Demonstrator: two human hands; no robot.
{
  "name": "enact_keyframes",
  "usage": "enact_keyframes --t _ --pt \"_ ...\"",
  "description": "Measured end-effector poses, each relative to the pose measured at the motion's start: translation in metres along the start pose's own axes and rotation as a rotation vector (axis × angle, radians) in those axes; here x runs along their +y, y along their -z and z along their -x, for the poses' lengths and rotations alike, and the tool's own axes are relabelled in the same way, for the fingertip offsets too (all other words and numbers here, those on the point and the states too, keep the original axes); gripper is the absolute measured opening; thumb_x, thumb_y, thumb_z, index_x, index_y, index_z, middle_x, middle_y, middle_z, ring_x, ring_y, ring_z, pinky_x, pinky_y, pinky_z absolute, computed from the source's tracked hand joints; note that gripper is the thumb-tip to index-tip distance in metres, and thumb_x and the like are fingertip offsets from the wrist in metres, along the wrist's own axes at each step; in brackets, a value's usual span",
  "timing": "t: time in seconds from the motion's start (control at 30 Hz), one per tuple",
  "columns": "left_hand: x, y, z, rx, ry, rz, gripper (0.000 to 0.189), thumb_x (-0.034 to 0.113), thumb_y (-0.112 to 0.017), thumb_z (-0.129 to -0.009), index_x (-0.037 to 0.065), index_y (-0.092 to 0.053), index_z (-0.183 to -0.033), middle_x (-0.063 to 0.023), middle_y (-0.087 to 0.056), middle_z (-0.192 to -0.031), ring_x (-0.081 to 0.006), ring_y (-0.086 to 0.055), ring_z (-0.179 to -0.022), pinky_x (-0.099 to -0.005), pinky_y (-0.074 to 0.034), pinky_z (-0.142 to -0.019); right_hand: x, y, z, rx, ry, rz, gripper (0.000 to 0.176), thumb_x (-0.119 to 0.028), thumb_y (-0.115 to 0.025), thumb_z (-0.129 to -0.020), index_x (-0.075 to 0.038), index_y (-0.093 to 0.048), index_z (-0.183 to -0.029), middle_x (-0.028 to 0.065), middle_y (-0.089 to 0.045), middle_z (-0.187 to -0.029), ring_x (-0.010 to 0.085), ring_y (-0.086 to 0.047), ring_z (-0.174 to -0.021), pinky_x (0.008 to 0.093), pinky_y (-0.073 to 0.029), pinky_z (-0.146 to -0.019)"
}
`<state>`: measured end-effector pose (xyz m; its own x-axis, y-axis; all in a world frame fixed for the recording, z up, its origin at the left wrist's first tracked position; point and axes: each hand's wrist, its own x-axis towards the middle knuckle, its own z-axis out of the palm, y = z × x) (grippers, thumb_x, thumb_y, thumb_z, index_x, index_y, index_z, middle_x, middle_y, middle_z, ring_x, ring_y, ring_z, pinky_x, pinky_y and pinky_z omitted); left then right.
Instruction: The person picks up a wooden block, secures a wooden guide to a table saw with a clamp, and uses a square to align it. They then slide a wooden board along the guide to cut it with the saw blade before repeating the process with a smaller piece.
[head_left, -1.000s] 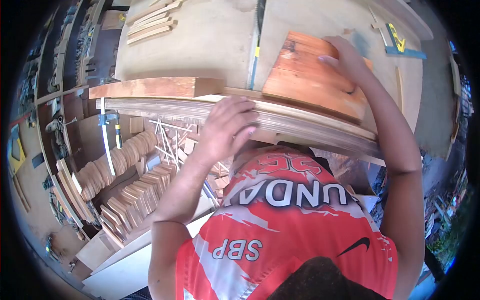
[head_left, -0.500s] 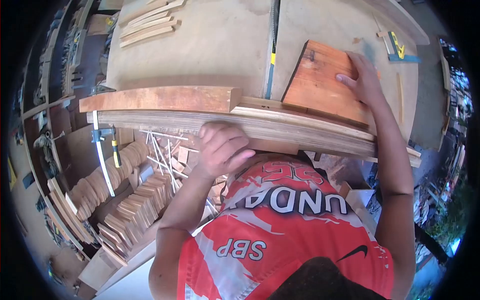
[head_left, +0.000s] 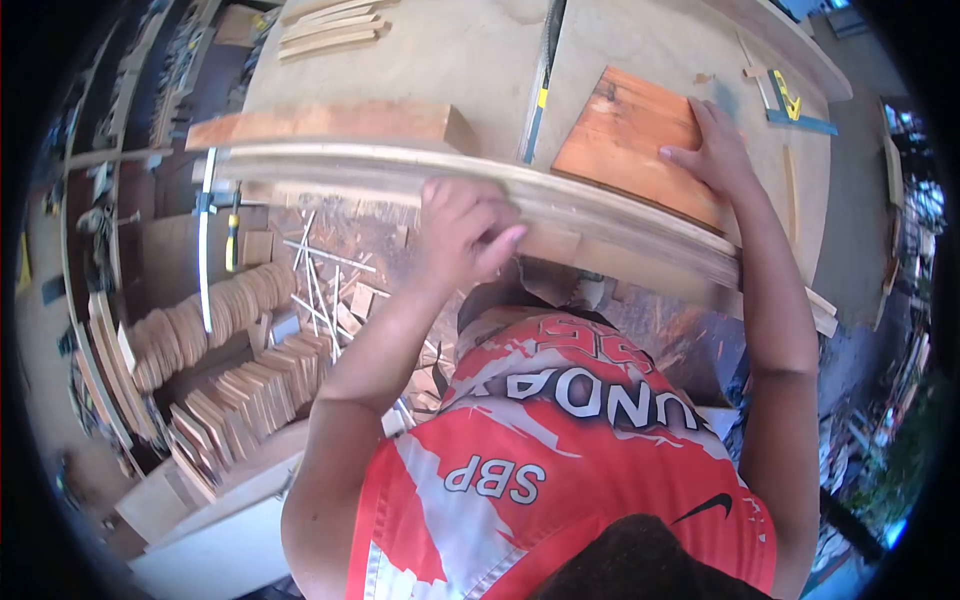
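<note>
My right hand grips the right side of an orange-brown wooden board, thumb on its top face and fingers along its edge. The board lies flat on the pale worktable, against the layered plywood edge at the front. My left hand, slightly blurred, is loosely curled beside that plywood edge, thumb apart; nothing shows in its fingers. A thick wooden block rests along the edge to the left. Between block and board, a saw blade with a yellow mark lies in a slot.
Thin wood strips lie at the table's far left. A yellow-handled square is at far right. A clamp hangs from the front edge. Below stand rows of round wooden pieces and rectangular pieces, with scattered offcuts.
The view has shifted, so the table edge sits higher. My left hand has moved slightly right along the plywood edge. My right hand stays on the wooden board.
</note>
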<state>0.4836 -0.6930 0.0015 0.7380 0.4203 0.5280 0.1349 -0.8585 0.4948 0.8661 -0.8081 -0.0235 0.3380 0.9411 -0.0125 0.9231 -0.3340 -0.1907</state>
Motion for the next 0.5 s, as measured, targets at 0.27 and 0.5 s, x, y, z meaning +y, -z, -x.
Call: enact_keyframes --t 0.27,0.5 --pt "0.040 -0.043 -0.010 0.114 0.097 -0.114 0.015 0.024 -0.073 -0.079 0.011 -0.069 -0.087 -0.0056 -0.067 -0.097 -0.0258 -0.059 -0.096 -0.0393 -0.039 -0.083 0.003 -0.003 -0.010 -0.107 -0.033 0.104 0.102 -0.068 -0.073 -0.070 -0.005 -0.041 -0.143 0.0175 -0.048 -0.141 0.0347 -0.044 -0.133 0.0492 -0.041 -0.106" --pt "0.044 -0.061 -0.011 0.209 0.041 -0.292 0.029 0.037 -0.078 -0.073 0.015 -0.067 -0.089 -0.0033 -0.066 -0.098 -0.0244 -0.058 -0.096 -0.0400 -0.036 -0.086 -0.005 0.004 -0.012 -0.206 -0.101 0.091 0.106 -0.070 -0.074 -0.068 -0.008 -0.038 -0.146 0.0183 -0.045 -0.144 0.0337 -0.042 -0.136 0.0508 -0.040 -0.107"
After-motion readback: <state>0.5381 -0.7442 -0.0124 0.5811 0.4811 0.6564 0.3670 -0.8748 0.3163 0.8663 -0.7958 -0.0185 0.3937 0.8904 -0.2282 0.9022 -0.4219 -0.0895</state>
